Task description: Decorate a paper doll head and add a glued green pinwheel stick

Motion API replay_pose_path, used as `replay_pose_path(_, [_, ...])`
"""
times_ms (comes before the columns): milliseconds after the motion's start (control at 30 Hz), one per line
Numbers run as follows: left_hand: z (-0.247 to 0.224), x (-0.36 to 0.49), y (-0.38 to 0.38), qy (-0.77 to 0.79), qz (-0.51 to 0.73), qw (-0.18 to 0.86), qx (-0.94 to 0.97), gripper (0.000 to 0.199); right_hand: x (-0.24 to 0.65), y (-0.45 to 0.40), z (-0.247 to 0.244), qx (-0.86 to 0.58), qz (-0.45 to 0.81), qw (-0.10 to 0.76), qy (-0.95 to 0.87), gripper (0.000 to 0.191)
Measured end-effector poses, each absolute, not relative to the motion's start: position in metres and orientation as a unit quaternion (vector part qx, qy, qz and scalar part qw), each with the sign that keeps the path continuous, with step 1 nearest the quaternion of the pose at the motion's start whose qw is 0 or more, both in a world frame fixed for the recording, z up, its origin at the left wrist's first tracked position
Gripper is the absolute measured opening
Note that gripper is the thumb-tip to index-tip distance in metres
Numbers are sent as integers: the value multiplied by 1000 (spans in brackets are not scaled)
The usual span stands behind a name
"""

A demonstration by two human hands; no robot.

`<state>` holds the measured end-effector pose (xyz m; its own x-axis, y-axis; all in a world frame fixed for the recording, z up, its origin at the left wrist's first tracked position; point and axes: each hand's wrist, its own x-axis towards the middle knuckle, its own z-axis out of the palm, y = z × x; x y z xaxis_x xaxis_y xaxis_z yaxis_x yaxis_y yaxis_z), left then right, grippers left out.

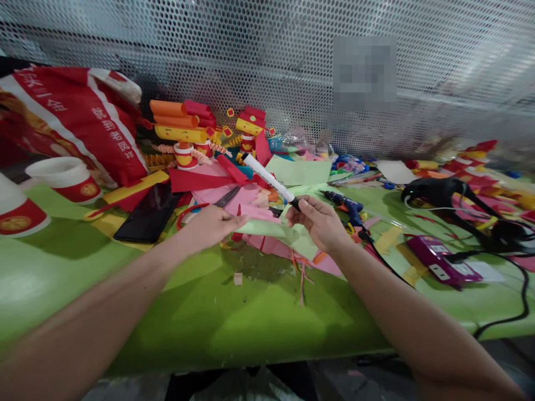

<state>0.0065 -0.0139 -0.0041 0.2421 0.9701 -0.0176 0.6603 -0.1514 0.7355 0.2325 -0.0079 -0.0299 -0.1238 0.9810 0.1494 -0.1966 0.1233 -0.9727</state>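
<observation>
A white marker with black ends (268, 179) is pinched by its lower end in my right hand (316, 219), its other end tilted up to the left. My left hand (215, 224) is closed at the edge of a pink paper strip (261, 213), fingertips pressed together on it. Under and around both hands lie pink and pale green paper sheets (301, 170). Scissors with a red handle (193, 209) rest just behind my left hand. Beyond my right hand is a blue glue gun (349, 205).
Paper figures (179, 133) stand behind the scraps. At the left are paper cups (67, 178), a red bag (96, 120) and a black phone (147, 213). On the right lie a purple power strip (443, 262), black cables and a black headset (437, 192). A perforated metal panel (288, 44) rises behind.
</observation>
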Motion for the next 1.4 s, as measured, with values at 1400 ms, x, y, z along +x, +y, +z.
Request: replay_pose_path(1400, [-1, 33, -47, 410, 214, 397, 793, 38, 212, -45, -30, -289, 629, 458, -558, 27])
